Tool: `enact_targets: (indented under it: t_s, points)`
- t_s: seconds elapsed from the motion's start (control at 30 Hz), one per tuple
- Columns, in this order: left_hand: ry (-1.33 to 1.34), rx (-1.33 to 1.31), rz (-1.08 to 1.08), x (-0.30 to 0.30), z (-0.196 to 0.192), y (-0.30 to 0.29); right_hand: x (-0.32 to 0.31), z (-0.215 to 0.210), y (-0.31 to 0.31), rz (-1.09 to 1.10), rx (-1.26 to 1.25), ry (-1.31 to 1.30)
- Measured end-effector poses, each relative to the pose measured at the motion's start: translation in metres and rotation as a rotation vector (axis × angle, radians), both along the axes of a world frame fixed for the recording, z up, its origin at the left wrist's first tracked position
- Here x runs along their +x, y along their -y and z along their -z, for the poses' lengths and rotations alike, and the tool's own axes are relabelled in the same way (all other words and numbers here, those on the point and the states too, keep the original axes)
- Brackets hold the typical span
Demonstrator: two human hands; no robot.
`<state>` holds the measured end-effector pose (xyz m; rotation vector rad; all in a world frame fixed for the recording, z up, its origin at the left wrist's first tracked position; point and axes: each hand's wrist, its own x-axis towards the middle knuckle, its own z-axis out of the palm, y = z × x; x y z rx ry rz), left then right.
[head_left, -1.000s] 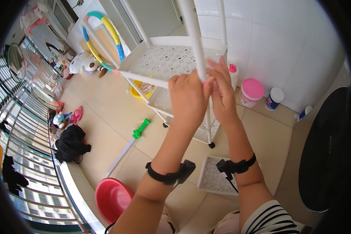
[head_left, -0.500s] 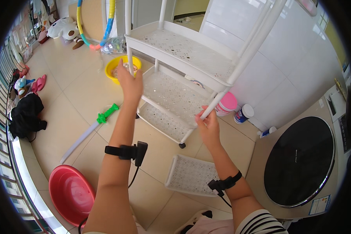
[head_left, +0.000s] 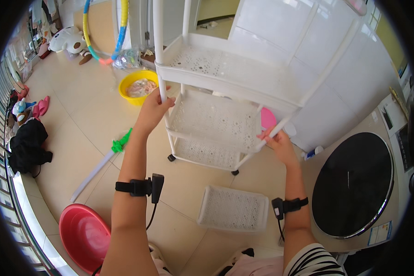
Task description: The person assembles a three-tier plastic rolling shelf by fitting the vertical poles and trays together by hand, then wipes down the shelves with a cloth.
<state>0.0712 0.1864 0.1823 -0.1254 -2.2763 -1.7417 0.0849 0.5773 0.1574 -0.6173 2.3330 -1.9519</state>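
Though the rack (head_left: 216,120) stands ahead on the floor (head_left: 179,184), its top is cut off by the upper edge. The left hand (head_left: 154,109) curls round its left post (head_left: 158,37), fingers partly hidden behind it. The right hand (head_left: 280,145) is wrapped round the right post (head_left: 328,68), how tightly I cannot tell. The rack partly covers a pink tub (head_left: 267,119).
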Motion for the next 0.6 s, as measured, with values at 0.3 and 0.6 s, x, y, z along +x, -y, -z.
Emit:
enact_targets:
  t_s: [0.3, 0.6]
  points:
    - [0.051, -0.127, 0.312, -0.003, -0.014, -0.004, -0.019, 0.018, -0.017, 0.18, 0.007, 0.086]
    - [0.489, -0.604, 0.084, -0.002, 0.034, 0.069, 0.056, 0.156, -0.163, 0.054, 0.868, 1.073]
